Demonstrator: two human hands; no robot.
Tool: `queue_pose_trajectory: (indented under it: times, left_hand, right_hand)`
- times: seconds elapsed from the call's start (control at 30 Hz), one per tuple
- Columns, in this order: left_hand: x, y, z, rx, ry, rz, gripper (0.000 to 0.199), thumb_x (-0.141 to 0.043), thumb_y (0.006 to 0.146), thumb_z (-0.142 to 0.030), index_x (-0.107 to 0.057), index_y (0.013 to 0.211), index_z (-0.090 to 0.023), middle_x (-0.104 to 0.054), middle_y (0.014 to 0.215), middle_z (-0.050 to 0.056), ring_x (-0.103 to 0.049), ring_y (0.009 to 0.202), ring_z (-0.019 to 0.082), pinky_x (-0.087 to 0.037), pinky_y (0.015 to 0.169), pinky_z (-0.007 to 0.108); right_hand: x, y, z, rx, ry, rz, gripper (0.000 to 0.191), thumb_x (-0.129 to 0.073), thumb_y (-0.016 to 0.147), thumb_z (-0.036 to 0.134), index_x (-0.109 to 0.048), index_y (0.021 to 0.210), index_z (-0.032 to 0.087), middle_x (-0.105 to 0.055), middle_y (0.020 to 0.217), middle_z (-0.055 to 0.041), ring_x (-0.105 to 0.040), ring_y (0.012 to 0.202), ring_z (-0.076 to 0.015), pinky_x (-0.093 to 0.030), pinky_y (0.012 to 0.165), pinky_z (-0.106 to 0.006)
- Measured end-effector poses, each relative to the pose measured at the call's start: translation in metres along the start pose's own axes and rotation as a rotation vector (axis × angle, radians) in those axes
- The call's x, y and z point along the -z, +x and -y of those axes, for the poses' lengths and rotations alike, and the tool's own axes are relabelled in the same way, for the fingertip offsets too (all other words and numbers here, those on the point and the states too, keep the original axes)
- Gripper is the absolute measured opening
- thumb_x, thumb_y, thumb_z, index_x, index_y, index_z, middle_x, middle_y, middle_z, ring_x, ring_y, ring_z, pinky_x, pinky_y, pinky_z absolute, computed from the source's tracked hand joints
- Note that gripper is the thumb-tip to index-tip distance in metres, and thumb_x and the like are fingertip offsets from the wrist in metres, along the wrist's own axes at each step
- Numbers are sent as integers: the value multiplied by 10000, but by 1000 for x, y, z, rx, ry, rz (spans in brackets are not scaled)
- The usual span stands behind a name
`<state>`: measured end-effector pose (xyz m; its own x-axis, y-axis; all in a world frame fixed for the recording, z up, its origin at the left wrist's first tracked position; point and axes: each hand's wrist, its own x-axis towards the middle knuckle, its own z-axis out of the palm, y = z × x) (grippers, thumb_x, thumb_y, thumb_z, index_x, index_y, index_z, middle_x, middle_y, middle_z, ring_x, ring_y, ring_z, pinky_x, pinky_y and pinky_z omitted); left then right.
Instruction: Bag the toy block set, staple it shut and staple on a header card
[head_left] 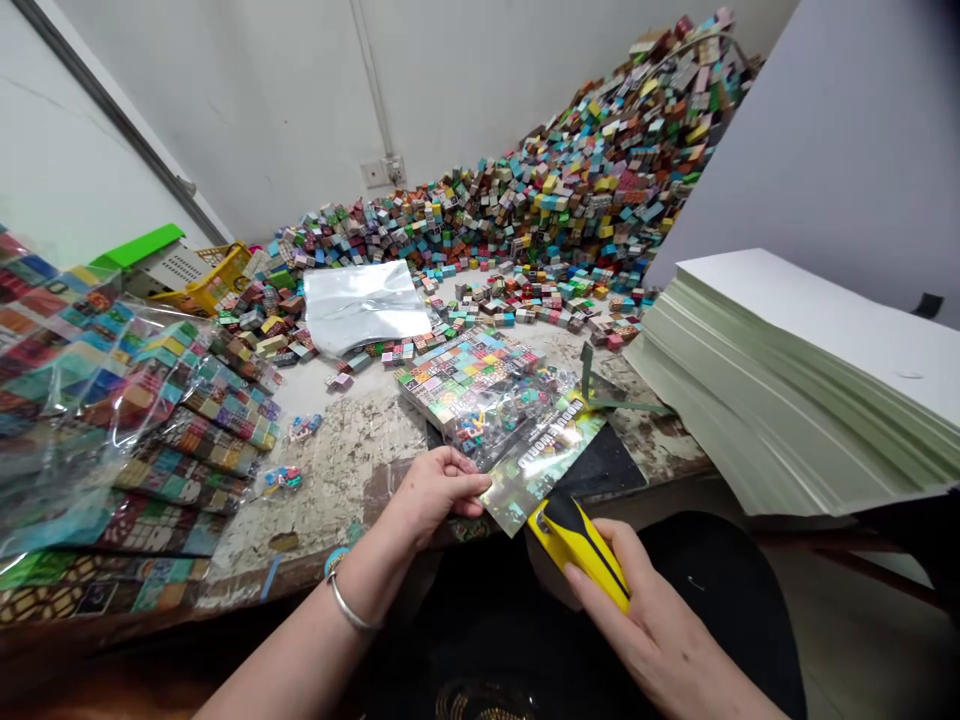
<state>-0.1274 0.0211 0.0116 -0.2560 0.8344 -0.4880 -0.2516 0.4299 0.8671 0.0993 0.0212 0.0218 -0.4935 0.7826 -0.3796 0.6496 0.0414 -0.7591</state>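
Observation:
My left hand [442, 493] pinches the near corner of a printed header card [551, 462] between thumb and fingers. The card lies along the near edge of a clear plastic bag [502, 405] that holds colourful printed cubes and small bright pieces. In my right hand [637, 590] is a yellow and black stapler [581, 548], gripped around its body. Its front end is close to the card's lower edge; I cannot tell whether they touch. Beneath the bag and card is a black mat [607, 462].
A large heap of small printed cubes [555, 190] lies against the wall. Filled bags of cubes [150, 420] are stacked at left, near a yellow basket [217, 280]. Clear plastic bags [365, 305] lie behind. A tall stack of white card sheets [810, 400] stands at right.

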Motion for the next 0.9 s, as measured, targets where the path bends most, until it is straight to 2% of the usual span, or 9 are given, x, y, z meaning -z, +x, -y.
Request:
queue_pose_trajectory:
  times: [0.13,0.37,0.43,0.6,0.67,0.77,0.9]
  left_hand:
    - [1,0,-2,10,-21,12,334,-801,535,-216,-512,674,-124,-583,491,-33,-574,395,86,-489,421,167]
    - [7,3,-3,-11,-38,20,337,-801,552,-230,-515,693,-122,-591,491,-28,-591,404,97,-473,411,148]
    - [7,3,-3,-13,-39,17,326,-796,559,-215,-513,691,-120,-591,486,-28,-593,407,99,-479,413,153]
    - [3,5,1,-29,-32,22,299,-773,590,-189,-498,687,-124,-577,458,-40,-579,387,97,-481,399,163]
    - [0,5,2,-26,-28,22,303,-775,590,-191,-495,689,-126,-574,458,-44,-579,388,99,-483,399,168]
    - [-2,5,4,-37,-19,23,303,-770,600,-199,-492,697,-129,-572,464,-48,-578,388,98,-480,396,169]
    - [-3,5,5,-40,-6,24,229,-702,653,-122,-479,704,-130,-559,466,-64,-563,372,83,-478,392,163]
  right_hand:
    - [-2,3,5,4,-10,-26,329,-336,875,518,-319,1062,248,-463,711,35,-459,607,-147,-362,556,-261]
    - [-6,9,9,5,-61,-46,334,-342,863,530,-345,997,224,-471,730,17,-459,626,-158,-380,581,-294]
    - [-7,9,6,1,-49,-79,328,-342,866,523,-350,1008,228,-485,791,0,-470,669,-163,-398,614,-305]
    - [-10,16,3,158,-83,-181,293,-380,865,476,-380,1014,224,-447,960,-53,-484,838,-190,-428,738,-351]
    - [-12,22,5,210,-115,-174,274,-379,869,462,-397,995,220,-421,965,-57,-486,845,-190,-436,748,-361]
    - [-17,33,9,238,-120,-131,295,-367,878,452,-405,1064,227,-395,1009,-65,-509,898,-196,-445,791,-377]
    - [-21,43,16,183,-132,-106,377,-355,868,485,-383,1161,249,-384,1056,-75,-540,934,-223,-456,798,-401]
